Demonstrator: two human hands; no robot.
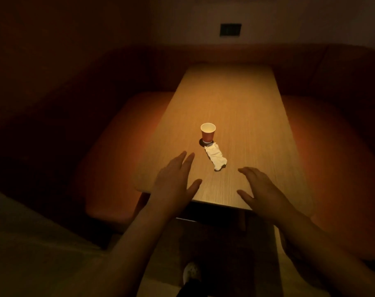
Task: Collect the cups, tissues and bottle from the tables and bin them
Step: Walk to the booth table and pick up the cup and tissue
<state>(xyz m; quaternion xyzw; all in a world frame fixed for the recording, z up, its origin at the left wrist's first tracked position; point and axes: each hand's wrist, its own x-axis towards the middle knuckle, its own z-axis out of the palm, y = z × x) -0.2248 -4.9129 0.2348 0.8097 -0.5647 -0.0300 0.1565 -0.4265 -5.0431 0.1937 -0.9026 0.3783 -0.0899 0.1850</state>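
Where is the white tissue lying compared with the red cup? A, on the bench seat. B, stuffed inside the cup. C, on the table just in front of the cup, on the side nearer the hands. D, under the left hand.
C: the tissue lies flat on the table, running from the red cup base toward the near edge, beyond both hands.

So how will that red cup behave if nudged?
The red cup looks empty and papery, so probably light and easily crushed. It stands upright on a narrower base, so a sideways push would likely tip it.
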